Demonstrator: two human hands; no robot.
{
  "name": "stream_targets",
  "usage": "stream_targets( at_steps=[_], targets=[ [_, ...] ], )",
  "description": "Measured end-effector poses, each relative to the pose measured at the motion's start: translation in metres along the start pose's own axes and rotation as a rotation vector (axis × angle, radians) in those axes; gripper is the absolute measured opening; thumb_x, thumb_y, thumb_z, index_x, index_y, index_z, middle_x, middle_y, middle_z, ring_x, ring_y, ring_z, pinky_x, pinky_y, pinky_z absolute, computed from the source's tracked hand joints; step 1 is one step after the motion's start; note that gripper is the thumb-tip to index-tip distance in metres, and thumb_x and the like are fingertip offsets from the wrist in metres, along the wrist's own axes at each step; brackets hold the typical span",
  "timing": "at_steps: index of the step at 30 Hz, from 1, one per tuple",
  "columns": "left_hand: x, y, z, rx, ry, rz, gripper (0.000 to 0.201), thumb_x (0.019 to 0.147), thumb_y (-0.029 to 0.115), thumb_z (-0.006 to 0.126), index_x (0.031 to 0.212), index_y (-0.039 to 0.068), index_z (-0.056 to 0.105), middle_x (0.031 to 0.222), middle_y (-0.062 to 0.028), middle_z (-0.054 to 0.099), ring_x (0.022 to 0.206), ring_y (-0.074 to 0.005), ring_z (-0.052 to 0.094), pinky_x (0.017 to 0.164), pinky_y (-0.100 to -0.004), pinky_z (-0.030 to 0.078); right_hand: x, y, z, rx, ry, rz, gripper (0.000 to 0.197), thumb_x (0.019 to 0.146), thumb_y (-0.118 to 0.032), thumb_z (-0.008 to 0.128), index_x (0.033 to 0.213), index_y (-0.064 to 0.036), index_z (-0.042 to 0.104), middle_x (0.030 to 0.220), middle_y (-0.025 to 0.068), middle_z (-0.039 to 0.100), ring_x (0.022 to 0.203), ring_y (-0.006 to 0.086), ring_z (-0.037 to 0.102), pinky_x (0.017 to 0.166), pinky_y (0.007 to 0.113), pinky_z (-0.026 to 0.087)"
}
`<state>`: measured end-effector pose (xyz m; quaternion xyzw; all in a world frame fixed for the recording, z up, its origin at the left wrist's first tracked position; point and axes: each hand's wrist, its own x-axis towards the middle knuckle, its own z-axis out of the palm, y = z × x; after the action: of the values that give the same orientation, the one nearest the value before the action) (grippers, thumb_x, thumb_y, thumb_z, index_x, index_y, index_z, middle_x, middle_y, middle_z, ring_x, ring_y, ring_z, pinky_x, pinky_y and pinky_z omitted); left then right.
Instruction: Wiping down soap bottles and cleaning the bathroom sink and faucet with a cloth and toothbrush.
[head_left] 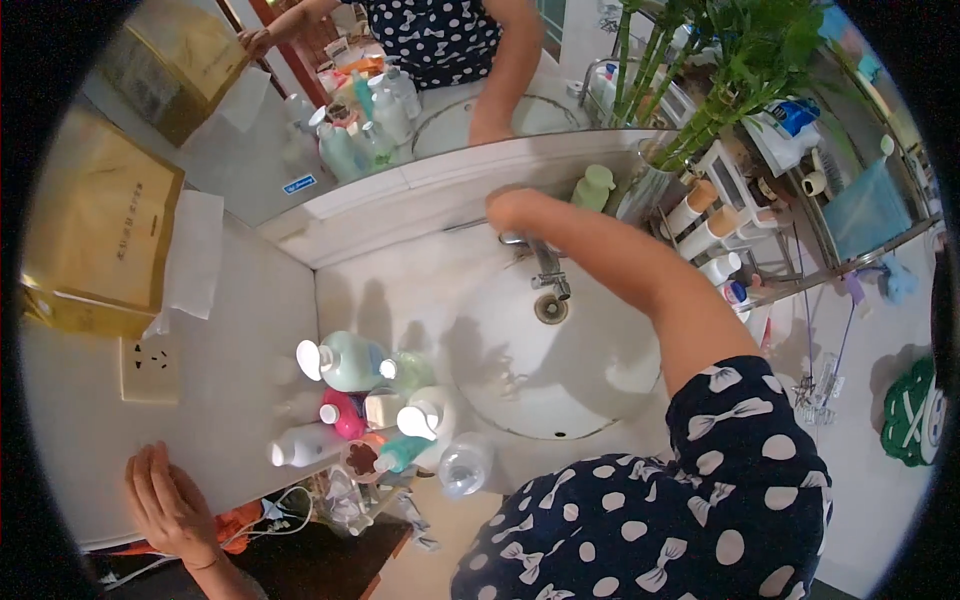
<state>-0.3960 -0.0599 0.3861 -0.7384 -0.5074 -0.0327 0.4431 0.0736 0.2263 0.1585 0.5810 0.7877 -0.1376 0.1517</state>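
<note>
The polka-dot sleeve (740, 480) is filling the foreground; beyond it the right hand (512, 210) is reaching over the white basin (520, 400), curled closed on the chrome faucet (545, 262) at its far rim. Left of the basin, past the toiletry bottles (375, 400), the left hand (170, 505) is pressing spread flat against the wall (250, 330).

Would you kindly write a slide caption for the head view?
Right hand on the faucet above a white sink; left hand flat against the wall.

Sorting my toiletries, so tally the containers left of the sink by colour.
Pale green bottles: 2
White bottles: 3
Pink bottle: 1
Teal bottle: 1
Clear bottle: 1
Total: 8, though overlaps make this approximate.
</note>
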Motion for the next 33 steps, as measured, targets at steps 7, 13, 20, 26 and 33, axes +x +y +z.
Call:
stream_targets(
  at_steps=[7, 13, 20, 26, 33],
  targets=[
    [0.002, 0.001, -0.004, 0.049, -0.006, -0.012, 0.021, 0.088, -0.002, 0.055, 0.107, 0.0, 0.064, 0.106, -0.0127, 0.065, 0.099, -0.0324, 0.063, 0.085, -0.0416, 0.052, -0.006, 0.027, -0.023, -0.179, -0.09, -0.01, 0.028, 0.078, -0.01, 0.057, 0.1, -0.002, 0.072, 0.104, 0.0194, 0.069, 0.094, 0.0351, 0.068, 0.081, 0.047, 0.054],
    [0.0, 0.0, 0.004, 0.032, 0.025, 0.003, 0.021, 0.088, -0.002, 0.055, 0.107, 0.0, 0.065, 0.106, -0.0125, 0.065, 0.098, -0.0326, 0.063, 0.084, -0.0415, 0.053, -0.004, -0.025, -0.022, -0.017, -0.065, 0.071, 0.028, 0.079, -0.01, 0.057, 0.102, -0.0021, 0.072, 0.114, 0.0181, 0.067, 0.102, 0.0346, 0.066, 0.083, 0.047, 0.053],
    [0.005, 0.001, -0.002, 0.005, 0.043, -0.035, 0.024, 0.087, -0.003, 0.055, 0.108, 0.001, 0.065, 0.106, -0.0123, 0.064, 0.098, -0.0321, 0.063, 0.083, -0.0414, 0.053, -0.008, 0.031, -0.01, -0.108, -0.061, 0.061, 0.029, 0.081, -0.012, 0.057, 0.106, -0.006, 0.071, 0.114, 0.0148, 0.068, 0.104, 0.0345, 0.065, 0.087, 0.047, 0.051],
    [0.002, 0.002, 0.0, 0.0, 0.037, -0.037, 0.026, 0.086, -0.004, 0.057, 0.11, 0.002, 0.065, 0.106, -0.012, 0.064, 0.099, -0.0317, 0.062, 0.084, -0.0415, 0.052, -0.017, -0.031, -0.011, -0.094, 0.042, -0.057, 0.029, 0.084, -0.016, 0.053, 0.105, -0.0062, 0.072, 0.112, 0.0162, 0.068, 0.103, 0.031, 0.066, 0.084, 0.047, 0.053],
    [-0.013, -0.001, -0.011, 0.053, -0.031, -0.036, 0.025, 0.085, -0.004, 0.058, 0.109, 0.002, 0.065, 0.106, -0.0118, 0.064, 0.099, -0.0316, 0.062, 0.083, -0.0416, 0.053, 0.048, -0.118, 0.139, 0.676, -0.143, -0.128, 0.017, 0.081, -0.016, 0.06, 0.087, -0.0031, 0.07, 0.086, 0.018, 0.069, 0.069, 0.0275, 0.067, 0.057, 0.044, 0.052]
  ],
)
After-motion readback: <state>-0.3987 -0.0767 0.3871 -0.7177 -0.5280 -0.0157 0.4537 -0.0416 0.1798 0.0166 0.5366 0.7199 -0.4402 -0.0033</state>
